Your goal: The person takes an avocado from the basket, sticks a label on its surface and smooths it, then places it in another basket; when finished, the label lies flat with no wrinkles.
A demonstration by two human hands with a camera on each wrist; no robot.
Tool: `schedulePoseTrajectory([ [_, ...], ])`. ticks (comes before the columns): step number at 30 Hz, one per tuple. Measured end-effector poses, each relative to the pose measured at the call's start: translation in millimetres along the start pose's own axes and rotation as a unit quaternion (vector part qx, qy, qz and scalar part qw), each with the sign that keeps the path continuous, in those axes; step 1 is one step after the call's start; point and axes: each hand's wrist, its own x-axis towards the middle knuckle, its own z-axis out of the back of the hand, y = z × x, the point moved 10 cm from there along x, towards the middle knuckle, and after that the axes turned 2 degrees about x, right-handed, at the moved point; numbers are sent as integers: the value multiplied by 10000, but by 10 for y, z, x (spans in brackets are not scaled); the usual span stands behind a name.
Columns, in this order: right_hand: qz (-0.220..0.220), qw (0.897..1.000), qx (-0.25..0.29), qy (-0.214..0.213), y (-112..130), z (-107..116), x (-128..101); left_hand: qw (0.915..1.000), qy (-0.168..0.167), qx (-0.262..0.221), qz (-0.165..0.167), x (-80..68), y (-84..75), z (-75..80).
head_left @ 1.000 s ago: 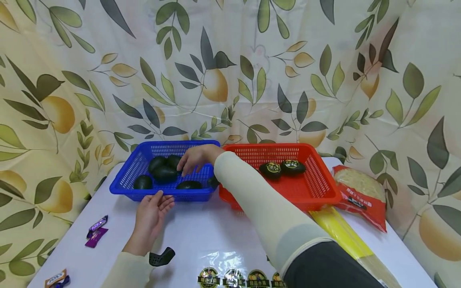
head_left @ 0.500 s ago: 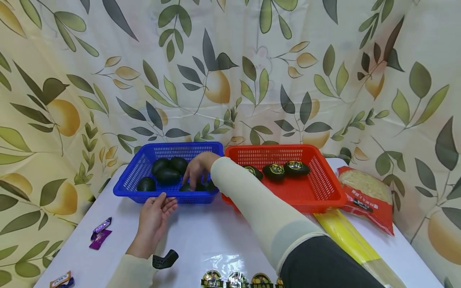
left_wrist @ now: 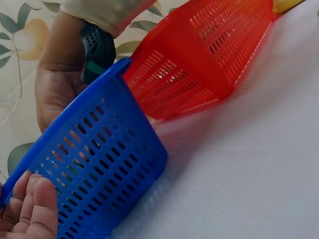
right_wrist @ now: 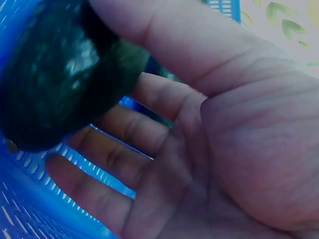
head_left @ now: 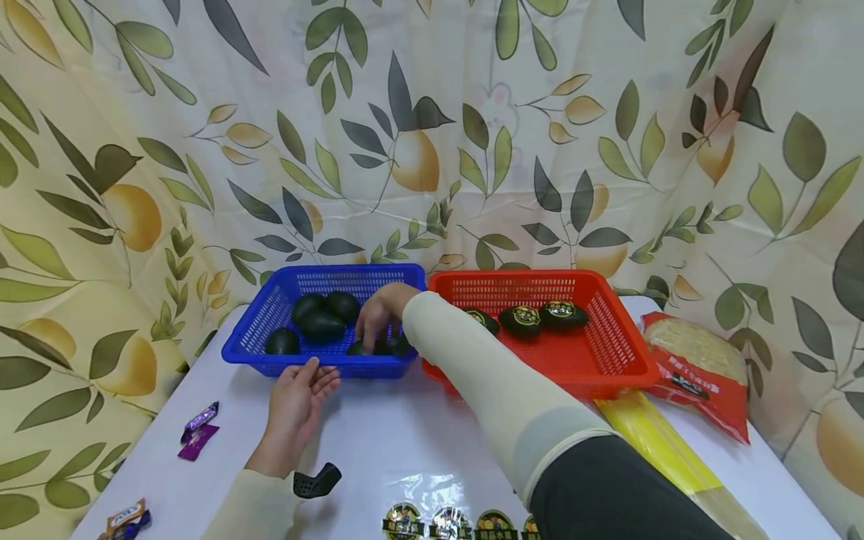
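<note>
Right hand (head_left: 381, 311) fingers grip dark egg (right_wrist: 60, 74) | left hand (head_left: 297, 401) relaxed | labels (head_left: 442, 523) unreadable

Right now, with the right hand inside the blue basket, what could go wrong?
1. The right hand pinches a dark egg only between thumb and fingers; that grip may slip.
2. The left hand merely touches the blue basket, so it could slide.
3. The sleeve crosses the red basket rim and may snag it.

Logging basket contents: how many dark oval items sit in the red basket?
3: three dark oval items with round labels in the red plastic basket, at and; the sleeve partly covers the leftmost and may hide more.
</note>
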Motion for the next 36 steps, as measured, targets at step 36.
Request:
schedulePoseTrajectory([
  [36, 2386, 9173, 434, -3158, -447, -1184, -1911, 9996, 229, 161, -20, -54, 6, -14],
])
